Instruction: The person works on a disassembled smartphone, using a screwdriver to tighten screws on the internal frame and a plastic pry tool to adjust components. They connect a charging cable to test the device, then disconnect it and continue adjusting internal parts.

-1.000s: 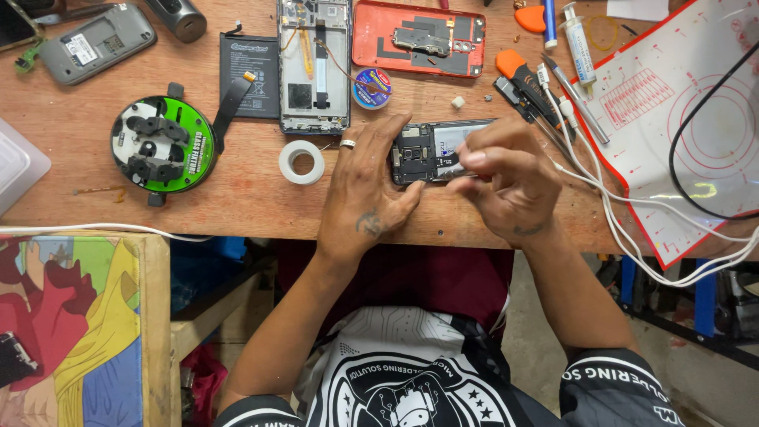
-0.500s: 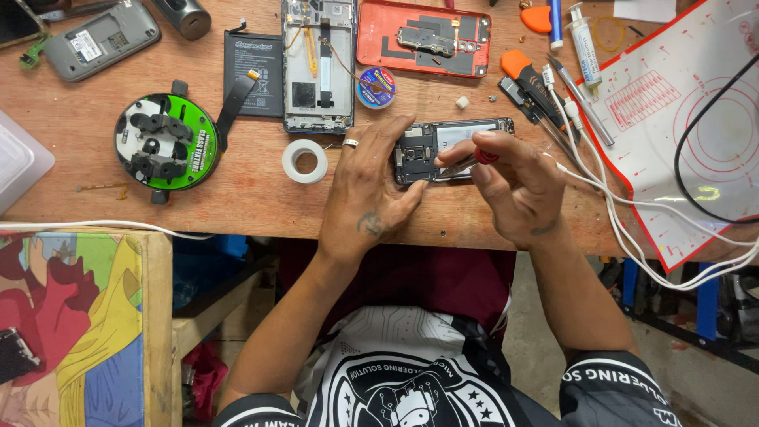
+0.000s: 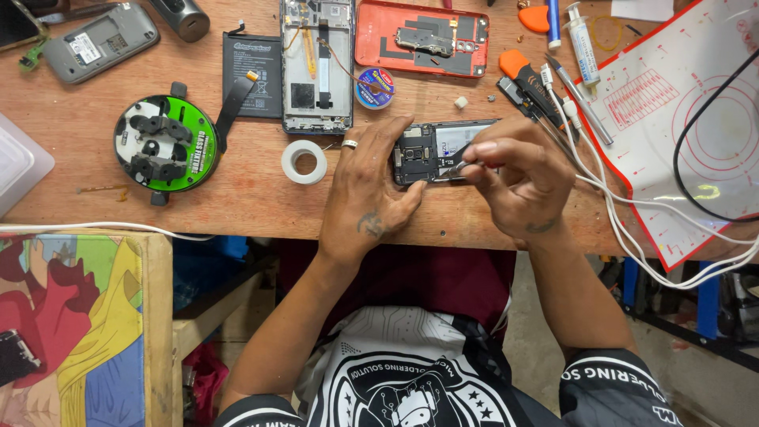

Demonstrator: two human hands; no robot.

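Near the front edge of the wooden worktop [image 3: 237, 198] we're working on an opened phone [image 3: 431, 152], back off, lying flat w/ its long side parallel to that edge. Our left hand [image 3: 368, 186] is pressing down flat beside the phone's left end, thumb hooking under its near side. Our right hand [image 3: 518, 178] is pinching shut on thin metal tweezers [image 3: 458, 164], tips resting on the board area near the phone's middle.

Room to move: tight on the right, where white cables [image 3: 632, 229] and a row of screwdrivers [image 3: 530, 83] are crowding the red-edged mat [image 3: 672, 103]. Left of the phone, a tape roll [image 3: 304, 161] is sitting just beside our left hand; a green round fixture [image 3: 164, 144] is lying well apart. Behind, a stripped phone frame [image 3: 318, 63] and an orange back cover [image 3: 423, 35] are filling the far side.

Vs 0.5 s ago: right hand is now lower over the phone, w/ the tweezer tips further in; left hand unchanged.
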